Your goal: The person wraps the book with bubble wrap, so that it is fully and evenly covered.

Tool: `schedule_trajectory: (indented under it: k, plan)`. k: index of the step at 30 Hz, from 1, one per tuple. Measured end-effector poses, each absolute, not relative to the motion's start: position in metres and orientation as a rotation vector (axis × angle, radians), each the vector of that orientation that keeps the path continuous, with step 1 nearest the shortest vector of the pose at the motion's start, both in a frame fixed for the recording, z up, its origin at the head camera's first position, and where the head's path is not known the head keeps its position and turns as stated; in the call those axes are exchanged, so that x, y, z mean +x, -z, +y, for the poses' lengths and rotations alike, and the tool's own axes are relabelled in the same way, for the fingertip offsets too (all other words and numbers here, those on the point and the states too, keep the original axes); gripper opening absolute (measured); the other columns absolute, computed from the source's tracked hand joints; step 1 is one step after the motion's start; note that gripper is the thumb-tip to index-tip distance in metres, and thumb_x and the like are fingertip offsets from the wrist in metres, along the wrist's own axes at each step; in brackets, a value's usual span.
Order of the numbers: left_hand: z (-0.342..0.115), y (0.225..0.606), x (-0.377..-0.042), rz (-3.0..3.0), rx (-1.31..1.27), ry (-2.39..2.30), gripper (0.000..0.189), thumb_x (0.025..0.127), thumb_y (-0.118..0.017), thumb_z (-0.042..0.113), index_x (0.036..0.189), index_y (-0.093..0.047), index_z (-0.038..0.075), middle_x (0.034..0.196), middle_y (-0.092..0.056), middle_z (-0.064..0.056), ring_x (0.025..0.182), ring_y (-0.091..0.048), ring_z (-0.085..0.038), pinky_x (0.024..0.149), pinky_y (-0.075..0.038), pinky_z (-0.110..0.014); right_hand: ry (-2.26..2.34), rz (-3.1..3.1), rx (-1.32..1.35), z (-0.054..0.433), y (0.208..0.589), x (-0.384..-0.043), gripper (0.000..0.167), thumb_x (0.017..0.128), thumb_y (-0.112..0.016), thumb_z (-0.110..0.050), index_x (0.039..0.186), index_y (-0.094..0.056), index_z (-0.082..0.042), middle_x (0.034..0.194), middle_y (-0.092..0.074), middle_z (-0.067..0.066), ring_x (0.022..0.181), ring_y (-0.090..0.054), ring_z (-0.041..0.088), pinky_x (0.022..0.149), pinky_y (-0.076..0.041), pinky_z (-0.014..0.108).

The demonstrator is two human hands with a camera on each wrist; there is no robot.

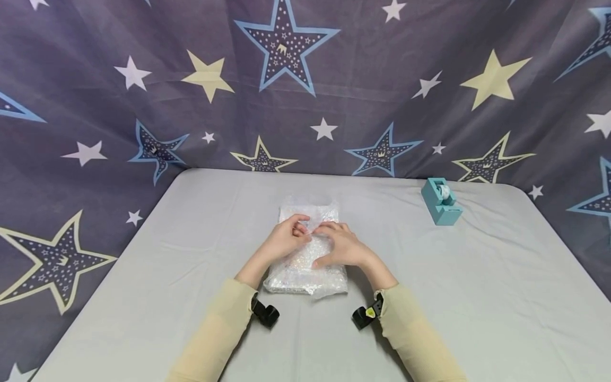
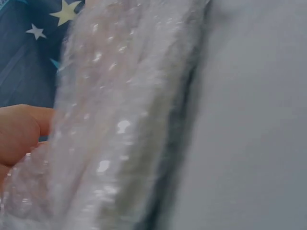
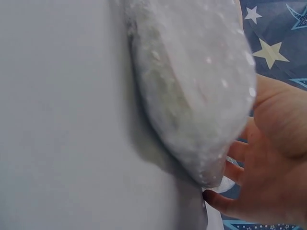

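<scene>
A flat, block-like item wrapped in clear bubble wrap (image 1: 305, 276) lies on the table in front of me. Over its upper half, my left hand (image 1: 285, 239) has curled fingers and pinches a fold of the wrap near the middle. Opposite it, my right hand (image 1: 345, 246) rests on the package, thumb spread well apart from its bent fingers. In the left wrist view the shiny bubble wrap (image 2: 110, 115) hides most of that hand. The right wrist view shows the package's rounded end (image 3: 206, 120) beside the right hand (image 3: 278, 143).
A teal tape dispenser (image 1: 441, 204) with a roll of tape stands at the table's back right. A pale grey cloth covers the table (image 1: 191, 297). Behind it hangs a dark curtain (image 1: 363, 69) with stars. Both wrists carry small black cameras.
</scene>
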State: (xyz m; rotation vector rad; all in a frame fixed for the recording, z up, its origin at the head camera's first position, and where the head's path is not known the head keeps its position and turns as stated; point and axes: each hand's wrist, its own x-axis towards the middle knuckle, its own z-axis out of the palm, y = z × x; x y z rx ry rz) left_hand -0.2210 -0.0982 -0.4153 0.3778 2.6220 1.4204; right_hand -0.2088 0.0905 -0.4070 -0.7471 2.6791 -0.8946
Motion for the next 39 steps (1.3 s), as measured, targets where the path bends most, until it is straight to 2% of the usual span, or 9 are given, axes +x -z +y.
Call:
schedule_trajectory:
  k: [8,13,17,19,24,28,31,35,39]
  plan:
    - [-0.102,0.411,-0.228,2.509,0.475,-1.344,0.043,0.086,-0.052,0.002,0.129,-0.047,0.003,0.092,-0.058,-0.009,0.078,-0.055,-0.014,0.069,-0.045,-0.023,1.024,2.632,-0.805,0.097,0.408,-0.214,0.064,0.067,-0.076,-0.027,0.124,-0.053,-0.007,0.134,-0.046,0.013,0.123,-0.035,0.034,0.103,-0.027,0.05]
    - [-0.099,0.409,-0.232,2.528,0.493,-1.286,0.05,0.078,-0.058,-0.002,0.128,-0.048,0.0,0.088,-0.056,-0.007,0.076,-0.051,-0.013,0.066,-0.044,-0.021,1.197,2.579,-0.803,0.098,0.409,-0.217,0.055,0.07,-0.073,-0.014,0.12,-0.054,0.001,0.124,-0.055,0.017,0.118,-0.045,0.034,0.102,-0.032,0.046]
    - [-0.095,0.407,-0.236,2.604,0.475,-1.163,0.054,0.072,-0.063,0.0,0.124,-0.052,0.0,0.08,-0.053,-0.002,0.065,-0.047,-0.011,0.055,-0.04,-0.02,1.32,2.546,-0.662,0.099,0.409,-0.219,0.052,0.073,-0.071,-0.011,0.121,-0.054,0.001,0.125,-0.054,0.016,0.12,-0.045,0.032,0.103,-0.032,0.044]
    - [-0.093,0.405,-0.238,2.654,0.498,-1.067,0.054,0.069,-0.064,-0.001,0.122,-0.053,0.0,0.076,-0.052,-0.001,0.062,-0.045,-0.011,0.054,-0.039,-0.021,1.353,2.546,-0.598,0.1,0.408,-0.219,0.051,0.074,-0.07,-0.012,0.122,-0.055,-0.001,0.126,-0.054,0.015,0.121,-0.045,0.031,0.103,-0.032,0.043]
    - [-0.09,0.398,-0.24,2.768,0.64,-0.816,0.05,0.068,-0.068,0.004,0.117,-0.056,-0.001,0.077,-0.053,-0.004,0.069,-0.045,-0.015,0.066,-0.04,-0.026,1.392,2.568,-0.552,0.102,0.407,-0.22,0.048,0.076,-0.069,-0.012,0.12,-0.056,0.0,0.124,-0.055,0.017,0.117,-0.048,0.033,0.098,-0.038,0.044]
    - [-0.093,0.398,-0.241,2.816,0.695,-0.727,0.049,0.07,-0.071,0.014,0.117,-0.058,0.005,0.1,-0.053,-0.009,0.092,-0.046,-0.022,0.085,-0.038,-0.035,1.418,2.574,-0.528,0.104,0.407,-0.221,0.047,0.076,-0.069,-0.011,0.12,-0.055,0.001,0.122,-0.055,0.018,0.114,-0.05,0.033,0.095,-0.042,0.043]
    - [-0.097,0.402,-0.241,2.815,0.729,-0.757,0.049,0.072,-0.07,0.018,0.118,-0.057,0.008,0.117,-0.049,-0.009,0.109,-0.043,-0.025,0.097,-0.033,-0.042,1.435,2.577,-0.504,0.106,0.407,-0.221,0.048,0.077,-0.068,-0.011,0.121,-0.053,0.001,0.122,-0.056,0.017,0.113,-0.051,0.033,0.094,-0.042,0.042]
    - [-0.101,0.407,-0.241,2.77,0.811,-0.854,0.051,0.074,-0.068,0.017,0.122,-0.054,0.01,0.126,-0.046,-0.01,0.117,-0.041,-0.029,0.101,-0.029,-0.047,1.445,2.587,-0.478,0.11,0.407,-0.222,0.05,0.077,-0.068,-0.01,0.123,-0.051,0.001,0.122,-0.055,0.017,0.112,-0.052,0.032,0.094,-0.042,0.042]
    - [-0.105,0.41,-0.241,2.724,0.84,-0.873,0.053,0.078,-0.066,0.019,0.128,-0.051,0.017,0.131,-0.042,-0.01,0.12,-0.035,-0.03,0.103,-0.023,-0.052,1.446,2.597,-0.476,0.116,0.405,-0.221,0.051,0.077,-0.068,-0.01,0.123,-0.05,0.001,0.122,-0.055,0.018,0.112,-0.052,0.033,0.093,-0.043,0.044]
